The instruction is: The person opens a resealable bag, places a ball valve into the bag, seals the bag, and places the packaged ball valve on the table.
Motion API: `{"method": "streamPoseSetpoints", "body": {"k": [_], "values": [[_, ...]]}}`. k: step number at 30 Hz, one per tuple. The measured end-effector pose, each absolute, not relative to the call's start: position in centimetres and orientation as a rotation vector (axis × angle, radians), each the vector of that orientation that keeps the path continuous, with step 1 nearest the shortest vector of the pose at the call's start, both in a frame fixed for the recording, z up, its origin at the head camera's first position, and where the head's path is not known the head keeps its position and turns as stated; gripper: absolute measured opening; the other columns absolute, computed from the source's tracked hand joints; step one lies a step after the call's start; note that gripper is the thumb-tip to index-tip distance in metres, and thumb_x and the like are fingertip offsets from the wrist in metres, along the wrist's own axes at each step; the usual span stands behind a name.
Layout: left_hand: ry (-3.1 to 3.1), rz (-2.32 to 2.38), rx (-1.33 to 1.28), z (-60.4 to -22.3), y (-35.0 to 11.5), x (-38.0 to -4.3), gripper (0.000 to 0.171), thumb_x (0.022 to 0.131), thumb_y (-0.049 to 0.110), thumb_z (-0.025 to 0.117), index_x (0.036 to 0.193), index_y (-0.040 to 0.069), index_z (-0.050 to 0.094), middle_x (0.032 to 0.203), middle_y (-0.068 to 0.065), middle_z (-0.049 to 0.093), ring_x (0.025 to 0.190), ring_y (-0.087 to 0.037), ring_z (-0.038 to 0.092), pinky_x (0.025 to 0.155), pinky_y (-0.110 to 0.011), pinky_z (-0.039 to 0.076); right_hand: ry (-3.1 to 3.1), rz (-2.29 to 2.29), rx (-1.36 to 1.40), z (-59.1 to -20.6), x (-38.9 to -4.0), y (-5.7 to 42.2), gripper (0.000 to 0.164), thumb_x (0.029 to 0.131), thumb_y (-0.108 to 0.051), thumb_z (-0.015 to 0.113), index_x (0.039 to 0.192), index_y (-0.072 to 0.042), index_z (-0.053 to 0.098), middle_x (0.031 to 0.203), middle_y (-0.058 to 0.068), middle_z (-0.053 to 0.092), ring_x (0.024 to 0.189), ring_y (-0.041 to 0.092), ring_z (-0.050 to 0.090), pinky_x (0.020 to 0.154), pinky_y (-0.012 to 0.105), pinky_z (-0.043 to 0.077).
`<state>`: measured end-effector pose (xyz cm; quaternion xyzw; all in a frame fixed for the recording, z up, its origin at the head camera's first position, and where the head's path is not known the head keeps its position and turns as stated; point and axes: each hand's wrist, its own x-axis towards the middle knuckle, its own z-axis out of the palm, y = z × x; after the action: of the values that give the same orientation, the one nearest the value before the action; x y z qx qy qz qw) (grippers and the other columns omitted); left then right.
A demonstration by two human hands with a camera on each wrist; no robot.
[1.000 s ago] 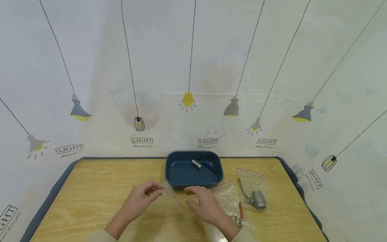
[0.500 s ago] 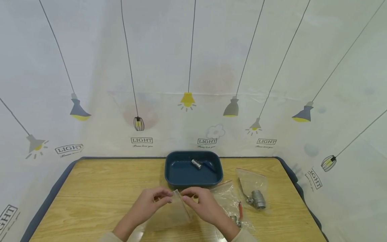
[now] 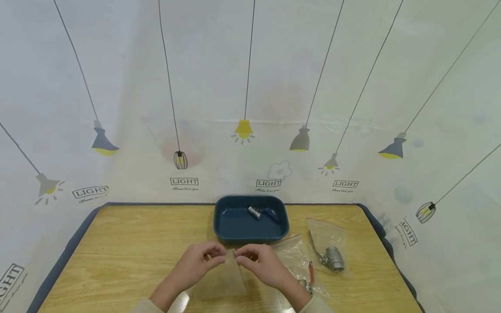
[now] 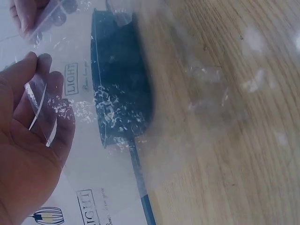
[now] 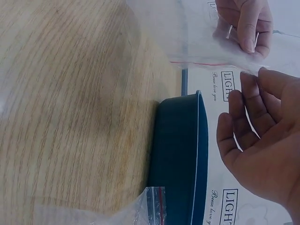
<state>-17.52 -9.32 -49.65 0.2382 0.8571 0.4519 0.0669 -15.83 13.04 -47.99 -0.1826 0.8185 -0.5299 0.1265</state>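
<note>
A clear zip bag (image 3: 225, 281) hangs between my two hands above the table, with nothing visible inside. My left hand (image 3: 198, 263) pinches it near its top corner with thumb and fingertips. At the zip edge my right hand (image 3: 267, 267) pinches the bag between thumb and forefinger, close to the left fingertips. In the left wrist view the film (image 4: 173, 136) spreads see-through across the scene. A red line (image 5: 201, 63) runs along its edge in the right wrist view. Just beyond the hands stands a dark blue tray (image 3: 250, 238).
Inside the tray lie a silver metal fitting (image 3: 255, 212) and a dark blue piece (image 3: 272, 214). To the right, one zip bag (image 3: 322, 228) holds a lever valve (image 3: 334, 258); another zip bag (image 3: 289, 256) holds a part with a red handle (image 3: 311, 273), partly behind the right forearm.
My left hand has moved right toward the right hand, and the bag has come up between them. The right hand now pinches its zip edge. Tray and other bags have stayed put.
</note>
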Motion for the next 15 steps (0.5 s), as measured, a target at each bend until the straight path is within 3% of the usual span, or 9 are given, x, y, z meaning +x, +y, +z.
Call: {"method": "streamPoseSetpoints", "body": {"k": [6, 15], "values": [[2.61, 1.33, 0.724, -49.6, -9.1, -17.5, 0.012, 0.085, 0.035, 0.062, 0.093, 0.027, 0.064, 0.083, 0.018, 0.065, 0.078, -0.002, 0.06, 0.066, -0.022, 0.046, 2.37, -1.538, -0.525, -45.9, -15.0, 12.7, 0.019, 0.09, -0.017, 0.057, 0.1, -0.004, 0.066, 0.094, 0.014, 0.068, 0.076, 0.015, 0.061, 0.065, 0.019, 0.047], [2.654, 1.328, 0.713, -49.7, -8.8, -17.6, 0.009, 0.086, 0.035, 0.061, 0.094, 0.03, 0.062, 0.084, 0.016, 0.066, 0.077, 0.003, 0.059, 0.069, -0.024, 0.046, 2.376, -1.556, -0.48, -45.7, -14.8, 12.6, 0.017, 0.09, -0.018, 0.058, 0.095, -0.004, 0.067, 0.09, 0.012, 0.068, 0.071, 0.01, 0.059, 0.062, 0.02, 0.048]]}}
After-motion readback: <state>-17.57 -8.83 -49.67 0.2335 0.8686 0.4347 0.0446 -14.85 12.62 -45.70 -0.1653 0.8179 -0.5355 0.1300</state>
